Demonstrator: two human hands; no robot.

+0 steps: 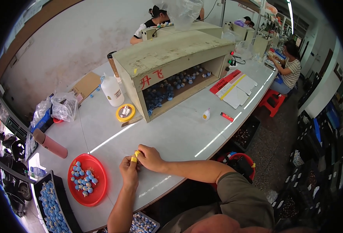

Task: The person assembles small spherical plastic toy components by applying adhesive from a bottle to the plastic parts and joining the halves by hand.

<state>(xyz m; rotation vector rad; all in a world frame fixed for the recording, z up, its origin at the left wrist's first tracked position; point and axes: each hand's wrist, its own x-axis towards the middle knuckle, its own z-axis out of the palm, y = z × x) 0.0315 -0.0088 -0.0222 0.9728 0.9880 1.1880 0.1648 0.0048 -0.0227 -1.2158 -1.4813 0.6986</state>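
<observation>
Close together over the light grey table (171, 143), my left hand (129, 173) and my right hand (150, 158) meet at the fingertips. Both are closed in a pinch, with a yellow wrap showing on each at the thumb or fingertip. Whatever lies between the fingers is too small or hidden to make out. Left of my hands sits a red plate (103, 176) with several small blue-and-cream pieces (85, 180) on it. Beyond it, at the table's left edge, a black crate (67, 206) holds many more blue pieces.
A box-like cream machine (175, 50) with blue pieces inside stands ahead. Near it are a white jug (112, 91), a yellow tape roll (125, 112), a small bottle (206, 114), a red lighter-like object (226, 116) and cards (233, 88). A pink flask (50, 143) stands left; co-workers sit beyond.
</observation>
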